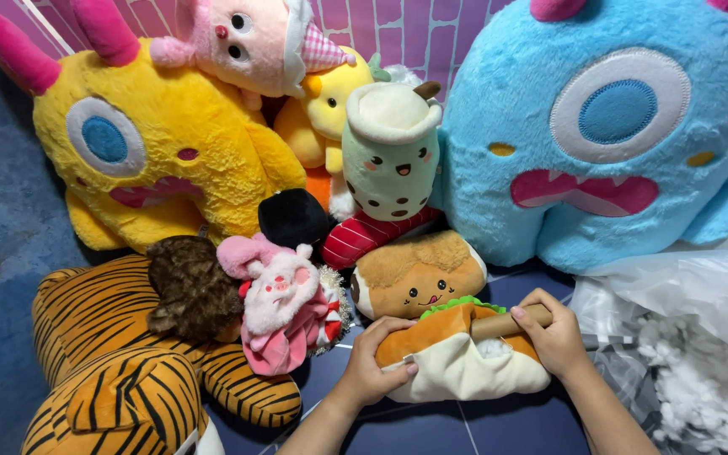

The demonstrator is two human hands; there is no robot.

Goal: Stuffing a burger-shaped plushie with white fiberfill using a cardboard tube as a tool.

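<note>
- Left hand (378, 364) grips the left end of the orange-and-cream taco-shaped plush toy (457, 362), fingers (398, 368) wrapped over its edge.
- Right hand (554, 334) closed around a brown cardboard tube (499, 324), tube end poked into the plush's open seam.
- Plush lies on the dark blue floor (499, 430), just in front of a tan toast-shaped plush with a face (414, 274).
- Loose white stuffing (693, 371) sits right, beside clear plastic bag (684, 286).
- Tiger-striped plush (120, 362) left.

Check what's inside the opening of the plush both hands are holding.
A brown cardboard tube, gripped by the right hand, pokes into the open seam of the cream-and-orange plush. Left hand steadies it. The tube's inner end and any filling are hidden.
</note>
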